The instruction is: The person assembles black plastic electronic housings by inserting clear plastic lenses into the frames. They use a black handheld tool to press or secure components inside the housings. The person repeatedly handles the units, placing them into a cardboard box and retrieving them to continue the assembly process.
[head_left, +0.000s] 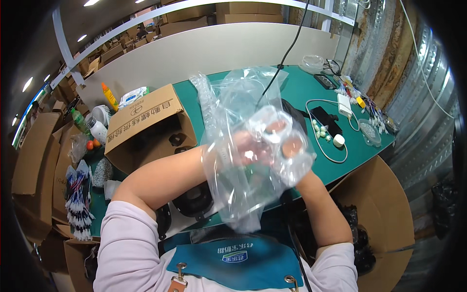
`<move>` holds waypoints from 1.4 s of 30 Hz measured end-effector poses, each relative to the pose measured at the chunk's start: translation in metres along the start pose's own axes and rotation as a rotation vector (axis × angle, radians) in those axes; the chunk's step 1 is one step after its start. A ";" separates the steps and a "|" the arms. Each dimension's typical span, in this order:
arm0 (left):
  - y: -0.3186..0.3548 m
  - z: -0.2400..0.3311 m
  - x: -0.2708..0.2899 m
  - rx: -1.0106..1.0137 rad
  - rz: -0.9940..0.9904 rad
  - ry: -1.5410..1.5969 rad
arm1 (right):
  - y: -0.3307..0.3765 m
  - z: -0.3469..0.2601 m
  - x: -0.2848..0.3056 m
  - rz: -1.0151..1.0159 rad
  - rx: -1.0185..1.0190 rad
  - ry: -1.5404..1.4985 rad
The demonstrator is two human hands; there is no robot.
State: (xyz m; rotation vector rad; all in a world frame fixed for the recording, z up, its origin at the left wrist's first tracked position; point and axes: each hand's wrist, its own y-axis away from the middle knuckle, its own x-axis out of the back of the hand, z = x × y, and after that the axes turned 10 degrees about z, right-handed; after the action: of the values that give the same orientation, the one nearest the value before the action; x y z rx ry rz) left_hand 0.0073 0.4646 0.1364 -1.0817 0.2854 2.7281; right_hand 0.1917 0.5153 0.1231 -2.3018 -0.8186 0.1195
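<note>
A loose clear plastic bag (243, 190) hangs wrinkled over my left wrist and between my arms, above the table's front edge. Through the film, my left hand (254, 148) shows only as a blur, its fingers unclear. My right hand (293, 147) is behind a shiny white part with two oval openings (273, 136), and skin shows through the openings. This part is held up in the air, smeared by motion, and its exact kind is unclear. Beyond my hands, more clear plastic bags (248, 87) lie on the green table (301, 87).
An open cardboard box (146, 119) stands left, near bottles and bundled wires (79, 204). Black rounded parts (194, 202) lie under my left forearm. To the right are a black phone (326, 120), a white cable and more wires. A black cable (292, 46) hangs down over the table.
</note>
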 end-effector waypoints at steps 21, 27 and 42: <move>-0.091 0.073 0.059 -0.112 0.484 -0.103 | -0.124 0.096 -0.042 0.220 -0.146 0.360; -0.121 0.083 0.141 -0.115 0.455 -0.093 | -0.135 0.120 -0.066 0.251 -0.309 -0.280; -0.153 0.126 0.186 -1.030 0.852 -1.499 | -0.159 0.154 -0.069 0.205 0.066 0.385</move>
State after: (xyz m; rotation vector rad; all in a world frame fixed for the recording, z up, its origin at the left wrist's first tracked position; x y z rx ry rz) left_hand -0.1700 0.6634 0.0812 1.5901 -1.1674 3.3767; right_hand 0.0073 0.6537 0.0974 -2.2407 -0.3780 -0.1983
